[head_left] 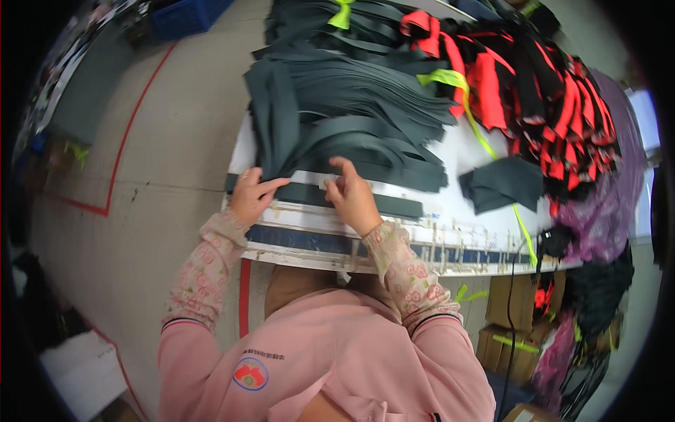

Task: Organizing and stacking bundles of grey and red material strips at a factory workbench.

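A single dark grey-green fabric strip (401, 206) lies flat along the near edge of the table. On its left end rests my left hand (251, 200), the index finger stretched out to the right and no grip visible. Above the same strip, right of its middle, is my right hand (353, 200), fingers bent and apart, with nothing seen between them. Just beyond both hands spreads a large pile of similar strips (351, 88), some curved over and folded at the left. My fingers hide part of the single strip.
A small folded dark fabric stack (503, 184) lies at the right, beside a neon-yellow ribbon (479, 133). Black and coral-red pieces (534, 91) are heaped at the far right, next to purple plastic (605, 197). Cardboard boxes (517, 302) stand below the table's right end.
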`<state>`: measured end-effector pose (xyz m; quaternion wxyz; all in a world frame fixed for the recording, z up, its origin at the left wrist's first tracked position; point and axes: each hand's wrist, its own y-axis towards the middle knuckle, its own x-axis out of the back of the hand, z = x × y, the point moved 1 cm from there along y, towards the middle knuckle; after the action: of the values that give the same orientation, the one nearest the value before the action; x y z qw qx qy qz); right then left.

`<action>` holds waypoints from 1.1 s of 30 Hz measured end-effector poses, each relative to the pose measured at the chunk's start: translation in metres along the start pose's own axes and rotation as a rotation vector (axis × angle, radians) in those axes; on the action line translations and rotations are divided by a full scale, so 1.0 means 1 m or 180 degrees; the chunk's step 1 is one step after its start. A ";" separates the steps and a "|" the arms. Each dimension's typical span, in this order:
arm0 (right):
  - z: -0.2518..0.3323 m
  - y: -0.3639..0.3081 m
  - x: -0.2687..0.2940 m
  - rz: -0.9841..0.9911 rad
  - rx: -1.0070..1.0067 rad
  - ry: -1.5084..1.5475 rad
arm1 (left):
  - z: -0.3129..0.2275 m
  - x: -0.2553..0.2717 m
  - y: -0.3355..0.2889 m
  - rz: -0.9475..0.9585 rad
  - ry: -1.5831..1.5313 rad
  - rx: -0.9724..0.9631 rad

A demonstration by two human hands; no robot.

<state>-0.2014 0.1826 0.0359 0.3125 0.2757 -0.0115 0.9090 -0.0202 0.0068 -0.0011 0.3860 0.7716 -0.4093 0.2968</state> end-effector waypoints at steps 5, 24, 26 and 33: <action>-0.003 -0.008 -0.057 0.0409 -0.0096 0.0320 | -0.003 0.002 0.004 0.0044 -0.0050 -0.0082; 0.002 -0.006 -0.097 0.0099 0.0103 -0.0727 | 0.002 0.000 -0.003 0.0026 -0.0115 -0.0005; -0.003 -0.007 -0.091 0.0306 0.0044 -0.0279 | 0.000 0.000 -0.002 0.0058 -0.0122 0.0011; -0.038 -0.032 0.008 0.0037 -0.0903 0.0844 | 0.000 0.002 -0.001 0.0119 -0.0136 -0.0094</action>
<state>-0.2070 0.2207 0.0025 0.3417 0.1067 -0.0998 0.9284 -0.0185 0.0061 -0.0005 0.3828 0.7643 -0.4361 0.2813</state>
